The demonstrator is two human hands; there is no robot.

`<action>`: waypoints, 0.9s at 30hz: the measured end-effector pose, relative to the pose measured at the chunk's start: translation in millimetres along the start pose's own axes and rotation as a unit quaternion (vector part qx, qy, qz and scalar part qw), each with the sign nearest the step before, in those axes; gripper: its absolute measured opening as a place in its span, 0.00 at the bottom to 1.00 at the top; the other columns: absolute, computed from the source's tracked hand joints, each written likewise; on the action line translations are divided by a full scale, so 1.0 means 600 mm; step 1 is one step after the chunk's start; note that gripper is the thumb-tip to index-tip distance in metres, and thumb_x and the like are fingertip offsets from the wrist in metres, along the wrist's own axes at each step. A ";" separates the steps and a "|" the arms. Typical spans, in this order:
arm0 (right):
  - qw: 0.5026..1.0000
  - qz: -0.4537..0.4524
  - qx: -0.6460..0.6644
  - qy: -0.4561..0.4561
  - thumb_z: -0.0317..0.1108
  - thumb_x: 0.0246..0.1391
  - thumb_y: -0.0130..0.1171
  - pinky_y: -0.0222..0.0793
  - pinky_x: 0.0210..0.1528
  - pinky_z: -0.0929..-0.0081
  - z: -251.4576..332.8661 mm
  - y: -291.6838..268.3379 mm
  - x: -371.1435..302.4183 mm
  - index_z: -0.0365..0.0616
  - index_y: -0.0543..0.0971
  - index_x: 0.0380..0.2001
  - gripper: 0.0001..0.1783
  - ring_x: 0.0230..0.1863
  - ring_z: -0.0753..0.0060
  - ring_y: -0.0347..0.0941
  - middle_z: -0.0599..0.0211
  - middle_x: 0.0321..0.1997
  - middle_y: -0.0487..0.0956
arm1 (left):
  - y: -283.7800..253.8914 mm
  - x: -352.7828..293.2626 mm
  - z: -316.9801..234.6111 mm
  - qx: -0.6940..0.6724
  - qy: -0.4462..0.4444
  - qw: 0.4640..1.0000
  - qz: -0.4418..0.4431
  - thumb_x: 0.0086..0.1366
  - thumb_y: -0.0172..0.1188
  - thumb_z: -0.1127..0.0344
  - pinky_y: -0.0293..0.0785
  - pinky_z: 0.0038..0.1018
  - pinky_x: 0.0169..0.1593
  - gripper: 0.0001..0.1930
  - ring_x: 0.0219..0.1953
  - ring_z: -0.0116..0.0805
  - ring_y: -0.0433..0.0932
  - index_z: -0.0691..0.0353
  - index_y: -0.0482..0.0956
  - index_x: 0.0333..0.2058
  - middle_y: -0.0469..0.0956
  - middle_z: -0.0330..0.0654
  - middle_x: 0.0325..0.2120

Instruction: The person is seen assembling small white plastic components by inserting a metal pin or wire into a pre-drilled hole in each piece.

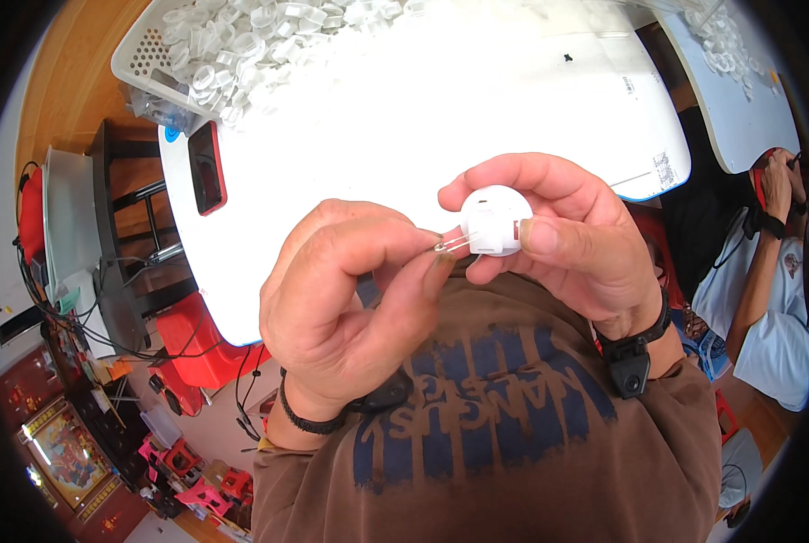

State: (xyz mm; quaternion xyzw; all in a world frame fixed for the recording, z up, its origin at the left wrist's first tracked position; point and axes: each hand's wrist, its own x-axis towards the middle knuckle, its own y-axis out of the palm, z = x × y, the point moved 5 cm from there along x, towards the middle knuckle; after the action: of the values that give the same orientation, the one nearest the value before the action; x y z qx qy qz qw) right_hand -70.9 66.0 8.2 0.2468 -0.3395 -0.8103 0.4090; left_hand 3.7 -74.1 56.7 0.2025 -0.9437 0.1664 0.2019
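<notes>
Between the thumb and index finger of my left hand (345,281) is a small clear LED (440,246) with two thin wire legs. Those legs point right, and their tips reach the face of a white round plastic housing (493,213). Whether the tips have entered a hole in it cannot be made out. My right hand (581,235) grips the housing by its rim, thumb on the near side and fingers curled behind. Small slots show in the housing's face. Both hands are held up at the table's near edge, in front of my brown shirt.
On the white table (323,181) stands a white perforated basket (148,54) beside a heap of white plastic parts (250,45). A phone with a red edge (207,170) lies at the left. Another person (766,299) sits right, near a second table (735,118). Red stools (191,335) stand lower left.
</notes>
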 end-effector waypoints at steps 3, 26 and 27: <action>1.000 -0.008 -0.001 0.002 0.33 0.56 0.57 0.79 0.45 0.69 0.000 -0.003 0.001 0.35 0.67 0.53 0.24 0.46 0.60 0.77 0.43 0.56 0.70 | 0.006 0.005 0.002 0.021 0.021 0.999 0.015 0.47 0.68 0.80 0.61 0.17 0.21 0.09 0.19 0.22 0.68 0.66 0.78 0.28 0.76 0.40 0.23; 0.999 0.020 0.020 -0.027 0.33 0.59 0.55 0.79 0.44 0.68 -0.005 -0.012 0.000 0.41 0.67 0.48 0.16 0.46 0.58 0.77 0.38 0.54 0.70 | 0.021 0.007 -0.005 0.073 0.026 0.996 0.051 0.51 0.65 0.78 0.63 0.19 0.27 0.07 0.24 0.25 0.69 0.66 0.77 0.29 0.75 0.40 0.24; 0.999 0.020 0.020 -0.027 0.33 0.59 0.55 0.79 0.44 0.68 -0.005 -0.013 -0.001 0.41 0.67 0.48 0.16 0.46 0.58 0.77 0.38 0.54 0.70 | 0.020 0.008 -0.006 0.075 0.062 0.994 0.040 0.45 0.67 0.80 0.60 0.18 0.20 0.11 0.18 0.23 0.68 0.65 0.79 0.29 0.76 0.38 0.20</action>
State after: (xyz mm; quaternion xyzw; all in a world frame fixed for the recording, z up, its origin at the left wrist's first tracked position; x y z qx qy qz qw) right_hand -72.2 68.5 0.4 0.2260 -0.3715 -0.8016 0.4103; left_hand -4.7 -63.9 59.4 0.1684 -0.9217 0.2565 0.2371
